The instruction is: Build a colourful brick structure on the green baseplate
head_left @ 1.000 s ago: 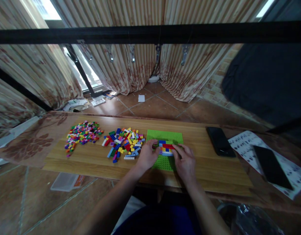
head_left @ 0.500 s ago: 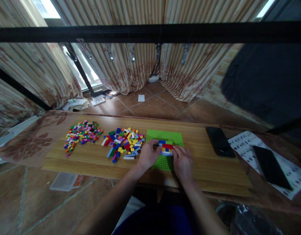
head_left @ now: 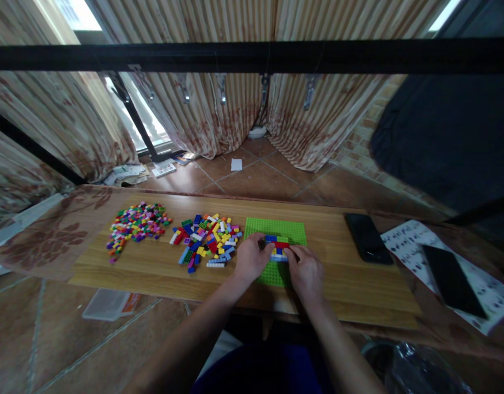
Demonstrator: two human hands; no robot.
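A green studded baseplate [head_left: 276,227] lies on the wooden board [head_left: 358,284]. A small build of blue, red, yellow and white bricks [head_left: 277,247] stands on it. My left hand [head_left: 250,259] rests at the build's left side, fingers curled, thumb and forefinger touching the bricks. On the right side my right hand [head_left: 306,271] is closed, its fingertips pinching the red brick on top of the build. A heap of larger mixed bricks [head_left: 206,241] lies just left of the plate.
A pile of tiny coloured bricks [head_left: 134,224] sits at the board's far left. A black phone [head_left: 365,237] lies right of the plate, another dark phone [head_left: 451,278] on a printed sheet [head_left: 411,241]. A clear plastic box [head_left: 106,304] is on the floor.
My right hand has slid left and closed in on the build's red brick. The left hand has stayed at the build's left side.
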